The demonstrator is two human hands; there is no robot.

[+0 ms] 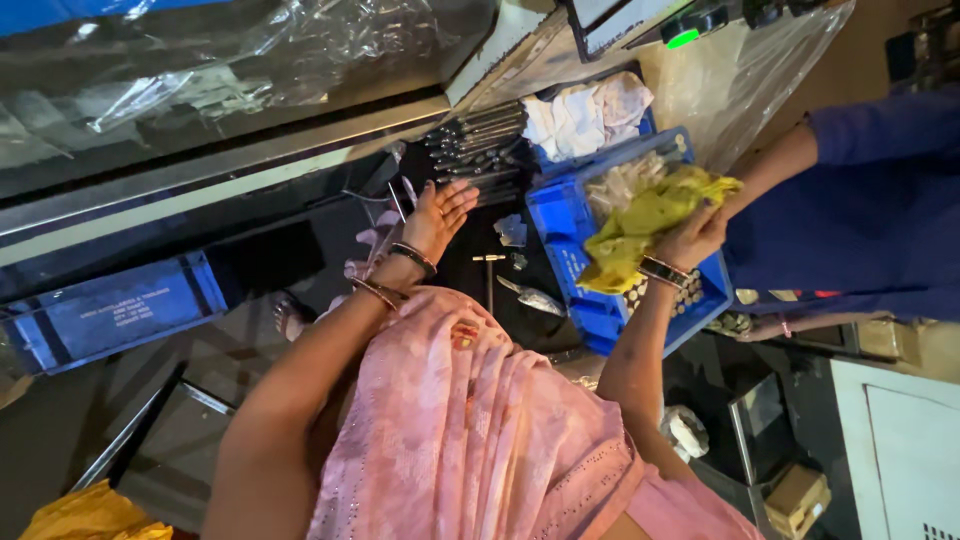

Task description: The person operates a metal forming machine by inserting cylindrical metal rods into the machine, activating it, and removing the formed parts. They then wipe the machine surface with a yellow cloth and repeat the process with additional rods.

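Observation:
My left hand (437,214) is held open, fingers spread, above a dark bench top, next to a row of metal rods (482,142); bangles sit on its wrist. My right hand (690,240), also with a bangle, grips a crumpled yellow cloth (645,222) over a blue plastic crate (560,215) that holds small metal parts. A co-worker in blue reaches a hand (735,200) to the same cloth from the right. My pink garment (480,430) fills the lower middle of the view.
A white rag (585,115) lies behind the crate. A second blue crate (110,312) sits lower left, under a machine edge covered in clear plastic sheet (250,50). Loose metal pieces (530,297) lie on the bench. A small cardboard box (796,497) is at bottom right.

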